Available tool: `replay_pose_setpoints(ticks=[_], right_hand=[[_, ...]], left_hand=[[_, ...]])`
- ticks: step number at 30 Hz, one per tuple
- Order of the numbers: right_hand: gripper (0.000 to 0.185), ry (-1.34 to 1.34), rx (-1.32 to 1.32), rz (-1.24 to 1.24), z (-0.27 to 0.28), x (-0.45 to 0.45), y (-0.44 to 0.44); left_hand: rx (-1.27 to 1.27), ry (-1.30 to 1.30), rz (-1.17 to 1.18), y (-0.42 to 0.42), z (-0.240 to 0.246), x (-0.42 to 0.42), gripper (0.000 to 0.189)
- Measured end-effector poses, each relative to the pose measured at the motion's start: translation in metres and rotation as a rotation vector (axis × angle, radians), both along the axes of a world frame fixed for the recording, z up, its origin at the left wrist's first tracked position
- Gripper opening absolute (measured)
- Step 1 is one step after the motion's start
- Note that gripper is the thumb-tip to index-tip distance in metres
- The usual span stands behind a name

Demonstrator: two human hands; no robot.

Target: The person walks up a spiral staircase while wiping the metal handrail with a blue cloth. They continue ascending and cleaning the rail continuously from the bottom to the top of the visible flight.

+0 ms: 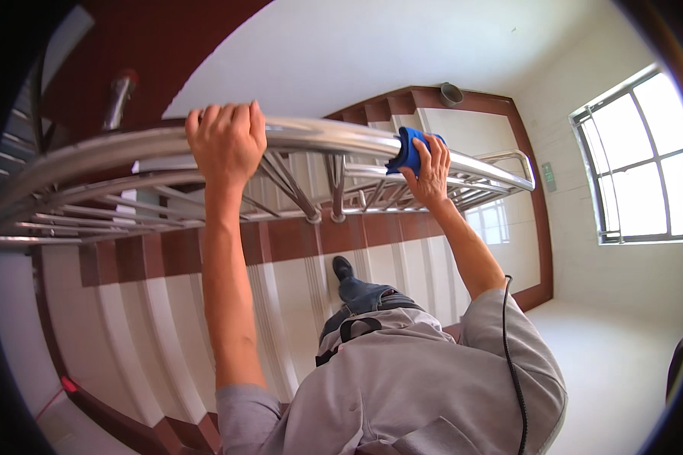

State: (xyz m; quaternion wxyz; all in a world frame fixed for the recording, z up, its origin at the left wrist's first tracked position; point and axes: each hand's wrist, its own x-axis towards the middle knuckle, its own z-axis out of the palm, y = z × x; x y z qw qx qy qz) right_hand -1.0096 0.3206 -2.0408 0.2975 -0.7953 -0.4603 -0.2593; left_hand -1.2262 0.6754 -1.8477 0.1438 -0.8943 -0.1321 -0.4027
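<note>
A polished metal handrail point(324, 135) runs across in front of me along a staircase. My left hand point(227, 136) is wrapped over its top, with the knuckles facing up and no cloth showing in it. Farther right, my right hand point(430, 170) grips a blue cloth point(407, 151), which is folded over the same rail and pressed against it. Part of the cloth is hidden beneath the fingers. Below the rail, metal balusters point(337, 187) slant down to the stair edge.
Pale steps point(284, 318) with dark red-brown borders lie under me, my black shoe point(342, 267) on one. A grey bucket point(451, 94) stands on the landing by the wall. A barred window point(637, 159) is at right; a lower rail end point(526, 170) bends near it.
</note>
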Motion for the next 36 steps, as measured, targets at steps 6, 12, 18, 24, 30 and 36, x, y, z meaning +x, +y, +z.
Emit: replay_pose_setpoints(ticks=[6, 12, 18, 24, 30, 36], right_hand=[[0.088, -0.013, -0.062, 0.041, -0.019, -0.004, 0.005], [0.086, -0.063, -0.061, 0.044, -0.025, 0.008, 0.002], [0.086, -0.131, 0.035, 0.117, -0.012, 0.012, 0.007], [0.083, -0.097, 0.068, 0.186, -0.023, 0.025, -0.012], [0.082, -0.094, 0.002, 0.315, -0.047, 0.068, -0.055], [0.083, -0.047, 0.048, 0.158, -0.108, 0.113, -0.167]], left_hand=[[0.036, -0.163, 0.032, 0.004, -0.022, -0.006, 0.035], [0.062, -0.157, 0.074, -0.002, -0.010, 0.003, 0.032], [-0.135, 0.025, 0.107, -0.045, -0.007, 0.007, 0.032], [-0.114, -0.084, 0.145, -0.149, -0.088, 0.054, 0.026], [-0.044, -0.353, 0.111, -0.160, -0.120, 0.086, 0.026], [0.037, -0.336, 0.197, -0.156, -0.127, 0.088, 0.024]])
